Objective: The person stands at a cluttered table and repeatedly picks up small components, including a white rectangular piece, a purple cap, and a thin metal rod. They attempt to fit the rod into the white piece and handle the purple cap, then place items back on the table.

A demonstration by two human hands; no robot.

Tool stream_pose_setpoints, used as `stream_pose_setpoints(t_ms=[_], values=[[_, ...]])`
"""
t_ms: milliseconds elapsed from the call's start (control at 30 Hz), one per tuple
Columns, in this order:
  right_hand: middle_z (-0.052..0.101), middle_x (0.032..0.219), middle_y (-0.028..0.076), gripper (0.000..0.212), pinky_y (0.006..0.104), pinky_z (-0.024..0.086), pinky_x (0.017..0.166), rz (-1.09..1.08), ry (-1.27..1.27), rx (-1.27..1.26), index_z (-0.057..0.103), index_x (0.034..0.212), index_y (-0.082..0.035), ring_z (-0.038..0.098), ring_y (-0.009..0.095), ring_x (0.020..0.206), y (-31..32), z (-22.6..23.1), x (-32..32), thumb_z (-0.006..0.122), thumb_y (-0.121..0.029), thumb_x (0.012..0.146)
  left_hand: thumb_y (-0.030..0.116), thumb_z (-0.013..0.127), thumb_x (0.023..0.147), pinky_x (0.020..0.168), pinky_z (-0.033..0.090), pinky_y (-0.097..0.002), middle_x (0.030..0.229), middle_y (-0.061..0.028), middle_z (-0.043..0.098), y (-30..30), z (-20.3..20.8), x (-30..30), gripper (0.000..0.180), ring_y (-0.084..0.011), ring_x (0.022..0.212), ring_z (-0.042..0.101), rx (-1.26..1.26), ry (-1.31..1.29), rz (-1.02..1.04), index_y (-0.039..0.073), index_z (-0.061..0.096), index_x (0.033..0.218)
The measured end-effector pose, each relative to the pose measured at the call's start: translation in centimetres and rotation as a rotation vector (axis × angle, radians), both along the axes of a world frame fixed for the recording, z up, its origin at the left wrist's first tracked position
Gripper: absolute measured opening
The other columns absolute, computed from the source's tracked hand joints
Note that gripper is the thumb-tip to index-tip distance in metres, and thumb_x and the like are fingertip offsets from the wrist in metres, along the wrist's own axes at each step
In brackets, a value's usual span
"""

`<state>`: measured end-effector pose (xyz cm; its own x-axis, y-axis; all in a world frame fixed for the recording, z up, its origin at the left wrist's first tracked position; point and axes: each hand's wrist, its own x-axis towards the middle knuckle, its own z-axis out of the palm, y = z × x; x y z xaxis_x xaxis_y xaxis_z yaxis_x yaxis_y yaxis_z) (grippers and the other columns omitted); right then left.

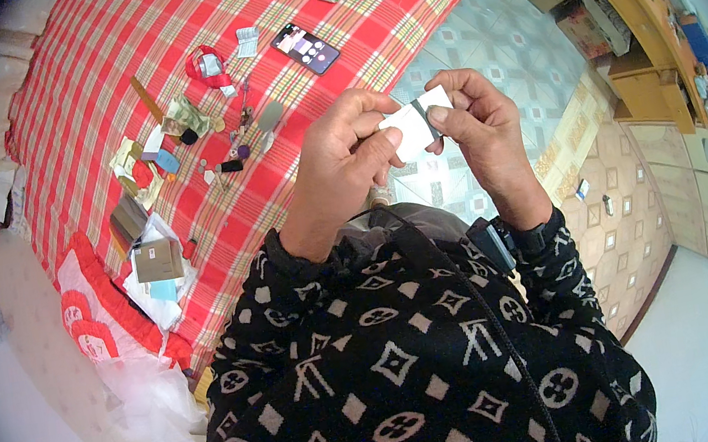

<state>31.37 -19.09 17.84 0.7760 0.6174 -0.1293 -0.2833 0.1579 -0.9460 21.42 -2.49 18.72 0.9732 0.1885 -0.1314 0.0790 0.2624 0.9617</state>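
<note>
Here, white card (409,131) (pinched), between both hands (341,153) (484,124)

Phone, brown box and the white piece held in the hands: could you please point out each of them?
Phone (305,49): head view, middle of its lit screen.
Brown box (158,261): head view, middle of its upper face.
White piece (408,129): head view, its larger white part.
</note>
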Motion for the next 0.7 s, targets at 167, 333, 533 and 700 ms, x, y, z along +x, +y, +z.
stream_pose_setpoints(t_ms=[167,333,533,700], values=[[0.069,0.092,0.012,0.027,0.0267,0.053,0.063,-0.024,-0.037,0.031,0.055,0.118,0.005,0.066,0.015,0.073,0.7,0.1,-0.8,0.061,0.002,0.093,0.007,0.056,0.098,0.052,0.043,-0.0196,0.080,-0.0067,0.066,1.7,0.1,-0.2,0.021,-0.0044,0.058,0.053,-0.001,-0.033,-0.022,-0.005,0.056,0.114],[0.069,0.092,0.014,0.028,0.0276,0.055,0.064,-0.053,-0.024,0.061,0.053,0.119,0.006,0.067,0.017,0.073,2.5,0.3,-1.9,0.061,0.001,0.092,0.008,0.053,0.101,0.052,0.043,-0.0187,0.082,-0.0074,0.066,3.6,-0.1,-0.8,0.019,-0.0047,0.058,0.054,-0.001,-0.093,-0.018,-0.004,0.057,0.115],[0.069,0.094,0.014,0.028,0.0291,0.057,0.064,-0.074,0.007,0.105,0.053,0.119,0.005,0.068,0.018,0.075,4.8,0.1,-2.9,0.062,0.001,0.092,0.009,0.052,0.101,0.052,0.046,-0.0187,0.083,-0.0081,0.067,5.8,-0.3,-1.6,0.020,-0.0055,0.058,0.056,-0.066,-0.141,-0.009,-0.004,0.059,0.115],[0.069,0.095,0.014,0.028,0.0301,0.058,0.064,-0.101,0.064,0.146,0.053,0.118,0.005,0.069,0.019,0.077,6.6,-0.2,-3.8,0.062,0.001,0.092,0.009,0.052,0.102,0.052,0.047,-0.0188,0.083,-0.0084,0.067,7.6,-0.6,-1.9,0.021,-0.0057,0.057,0.056,-0.089,-0.158,-0.029,-0.005,0.059,0.116]])
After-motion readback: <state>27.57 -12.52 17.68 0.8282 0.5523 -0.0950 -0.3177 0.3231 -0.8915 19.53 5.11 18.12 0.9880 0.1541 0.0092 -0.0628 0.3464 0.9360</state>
